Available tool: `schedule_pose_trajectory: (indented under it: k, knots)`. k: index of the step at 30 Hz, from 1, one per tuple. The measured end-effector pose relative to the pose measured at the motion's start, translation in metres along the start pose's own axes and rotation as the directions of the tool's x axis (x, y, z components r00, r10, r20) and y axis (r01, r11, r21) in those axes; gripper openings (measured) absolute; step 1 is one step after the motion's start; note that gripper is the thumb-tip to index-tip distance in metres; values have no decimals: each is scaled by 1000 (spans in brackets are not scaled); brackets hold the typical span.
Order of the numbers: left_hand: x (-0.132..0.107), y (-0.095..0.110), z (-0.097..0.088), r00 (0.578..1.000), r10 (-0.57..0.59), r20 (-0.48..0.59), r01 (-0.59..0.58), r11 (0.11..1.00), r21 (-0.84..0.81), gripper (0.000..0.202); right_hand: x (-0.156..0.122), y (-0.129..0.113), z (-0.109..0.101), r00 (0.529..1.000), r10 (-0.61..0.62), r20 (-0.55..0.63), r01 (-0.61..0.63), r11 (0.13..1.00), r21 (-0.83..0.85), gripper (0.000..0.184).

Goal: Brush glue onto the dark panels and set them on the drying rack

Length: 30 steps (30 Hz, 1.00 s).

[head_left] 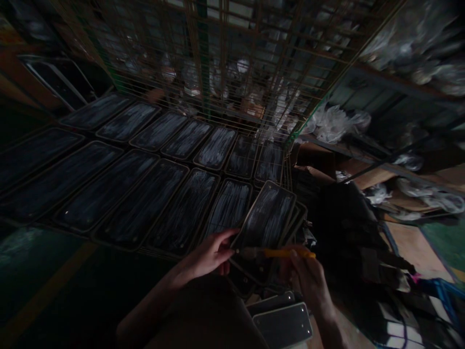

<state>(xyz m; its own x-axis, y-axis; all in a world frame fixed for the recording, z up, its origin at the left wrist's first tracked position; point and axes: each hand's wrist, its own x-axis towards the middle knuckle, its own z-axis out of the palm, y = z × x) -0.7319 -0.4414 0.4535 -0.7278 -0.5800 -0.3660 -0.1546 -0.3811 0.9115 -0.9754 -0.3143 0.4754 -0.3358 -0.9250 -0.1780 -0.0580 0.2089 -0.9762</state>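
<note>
From my head camera, my left hand [212,254] pinches the lower left edge of a dark rectangular panel streaked with white [267,218]; its long axis runs from seven to one o'clock. My right hand [308,278], curled shut, grips an orange-handled brush [279,253] lying flat across the panel's bottom edge at six o'clock. Rows of similar dark panels [145,169] cover the surface toward ten o'clock. Both forearms reach in from below.

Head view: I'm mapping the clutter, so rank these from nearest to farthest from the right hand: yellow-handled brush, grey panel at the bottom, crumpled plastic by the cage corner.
1. yellow-handled brush: in the right hand itself.
2. grey panel: just below-left of the hand.
3. crumpled plastic: far up, right of the wire cage.
</note>
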Motion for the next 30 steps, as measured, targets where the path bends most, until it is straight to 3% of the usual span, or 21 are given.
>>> schedule_pose_trajectory:
  k: [4,8,14,16,20,25,28,30]
  knots:
    - [2,1,3,1000,-12,-16,12,999,39,57,49,-5,-14,965,-198,-170,172,973,-155,27]
    - [2,-1,4,999,-10,-31,11,999,42,58,88,-15,-23,889,-357,-286,258,908,-331,29]
    - [-2,5,3,999,-11,-41,13,999,43,57,114,-18,-22,821,-505,-265,346,811,-471,30]
    - [-3,6,3,999,-7,-40,8,999,35,57,117,-14,-22,822,-534,-199,366,763,-533,30]
    - [-2,1,3,999,3,-48,-1,1000,25,59,100,-7,-22,880,-474,-32,355,701,-618,27]
    - [-1,-5,3,999,20,-44,-21,1000,-2,57,51,-27,-22,953,-282,114,303,841,-448,24]
    - [-2,-3,3,999,16,-44,-16,1000,2,58,51,-43,-22,958,-286,-11,263,894,-364,24]
    - [-3,0,3,999,5,-40,-5,1000,9,58,69,-47,-24,924,-359,-133,287,880,-378,27]
